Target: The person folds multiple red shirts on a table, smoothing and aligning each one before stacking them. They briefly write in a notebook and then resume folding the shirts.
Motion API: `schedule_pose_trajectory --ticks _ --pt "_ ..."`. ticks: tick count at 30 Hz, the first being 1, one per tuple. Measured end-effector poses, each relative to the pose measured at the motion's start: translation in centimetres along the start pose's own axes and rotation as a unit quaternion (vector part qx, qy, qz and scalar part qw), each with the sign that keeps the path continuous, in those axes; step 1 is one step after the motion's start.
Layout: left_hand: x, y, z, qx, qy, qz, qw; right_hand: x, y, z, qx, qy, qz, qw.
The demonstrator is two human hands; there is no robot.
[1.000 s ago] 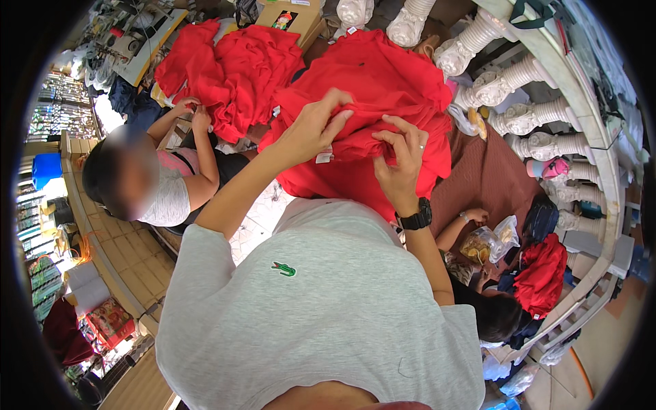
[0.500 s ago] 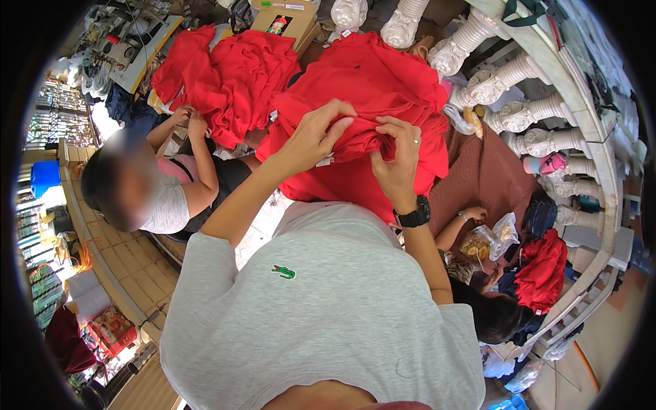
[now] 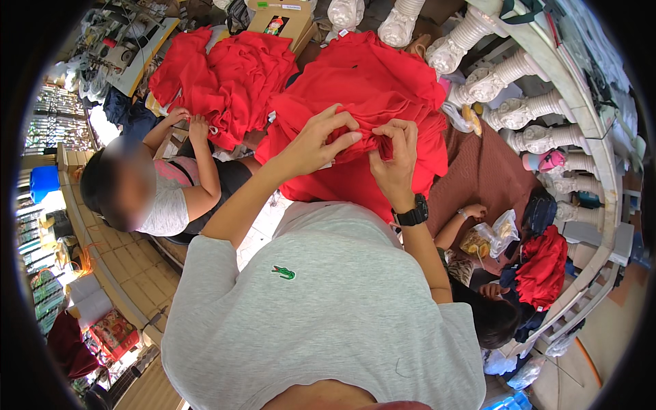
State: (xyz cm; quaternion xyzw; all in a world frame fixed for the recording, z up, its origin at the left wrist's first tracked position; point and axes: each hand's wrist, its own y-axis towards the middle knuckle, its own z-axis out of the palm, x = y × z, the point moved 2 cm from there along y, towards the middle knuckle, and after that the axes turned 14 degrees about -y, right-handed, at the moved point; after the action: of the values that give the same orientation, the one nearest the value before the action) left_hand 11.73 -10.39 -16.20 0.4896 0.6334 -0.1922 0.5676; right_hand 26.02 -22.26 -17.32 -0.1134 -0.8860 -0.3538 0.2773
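Observation:
A large heap of red garments (image 3: pixel 372 75) lies in front of me, with folds and layered edges toward me. My left hand (image 3: pixel 320 141) is over its near part, thumb and forefinger closing on an edge of red cloth. Just to the right, my right hand (image 3: pixel 395 156), with a black watch (image 3: pixel 413 212) on its wrist, pinches the same cloth with bent fingers. The two hands are a short way apart, a bunched fold of the garment between them. My fingers hide the exact spot they grip. The near part of the garment hangs down toward my shirt.
On the left, a person (image 3: pixel 171 198) handles another red heap (image 3: pixel 242 82). At right, a second person (image 3: pixel 482 314) sits by a brown cloth (image 3: pixel 485 174) and plastic food bags (image 3: pixel 482 239). White balusters (image 3: pixel 529 113) line the right; a cardboard box (image 3: pixel 280 24) stands behind.
My left hand has shifted slightly right and down, its fingertips nearer the right hand. My right fingers have curled a little more over the cloth's edge.

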Motion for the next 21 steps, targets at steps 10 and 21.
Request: schedule_pose_trajectory --ticks 10,21 --pt "1.6 -0.4 0.2 -0.053 -0.137 -0.03 0.989 0.0 0.3 -0.1 0.016 0.018 -0.022 0.999" --pt "0.2 -0.4 0.3 -0.044 -0.045 -0.021 0.998 -0.1 0.3 0.2 0.013 0.048 -0.009 0.999"
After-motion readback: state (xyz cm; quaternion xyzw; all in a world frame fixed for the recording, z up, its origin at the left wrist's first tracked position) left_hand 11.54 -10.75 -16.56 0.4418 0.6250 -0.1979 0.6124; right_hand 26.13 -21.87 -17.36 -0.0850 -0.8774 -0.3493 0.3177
